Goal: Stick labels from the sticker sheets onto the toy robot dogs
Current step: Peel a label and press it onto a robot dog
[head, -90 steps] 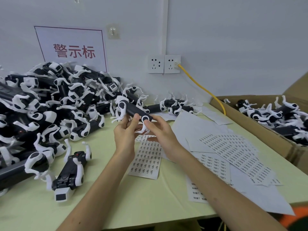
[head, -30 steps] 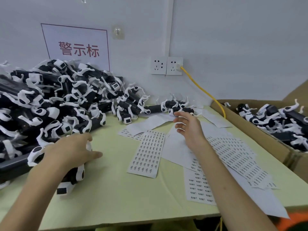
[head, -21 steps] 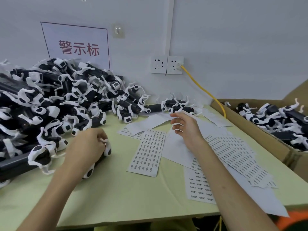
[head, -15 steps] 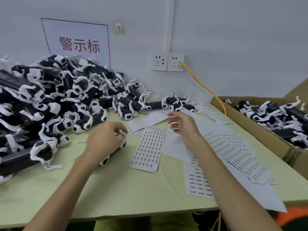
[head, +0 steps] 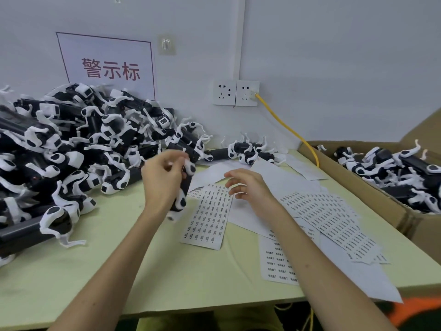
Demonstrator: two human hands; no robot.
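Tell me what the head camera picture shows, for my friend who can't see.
A person's left hand holds a black-and-white toy robot dog above a pale green table, while the right hand hovers, fingers loosely curled, over a sticker sheet. A big pile of toy dogs lies to the left; a cardboard box holds more on the right.

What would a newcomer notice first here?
A big heap of toy dogs covers the left of the table. In the middle the left hand grips one dog while the right hand hovers over sticker sheets. A box at right holds more dogs.
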